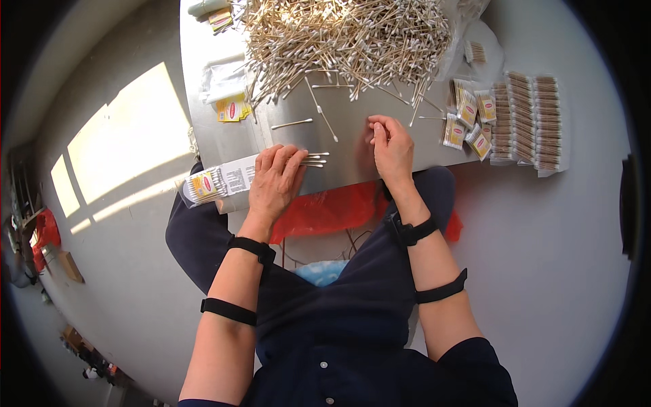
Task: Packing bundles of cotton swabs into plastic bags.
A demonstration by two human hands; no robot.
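two bare hands are at the grey metal table [224,132]: one left hand [274,182] and one right hand [392,146]. four black straps circle the forearms, two on each. one big heap of wooden-stick cotton swabs [346,37] lies at the far side, far too many to count. roughly four loose single swabs [292,124] lie between the heap and the hands, and one small bundle of swabs [313,160] pokes out from under the left fingers. one clear filled packet with a yellow label [218,182] lies under the left hand. about six small yellow-labelled packets [468,115] sit right of the right hand (some overlap), beside three rows of stacked packed swabs [529,119].
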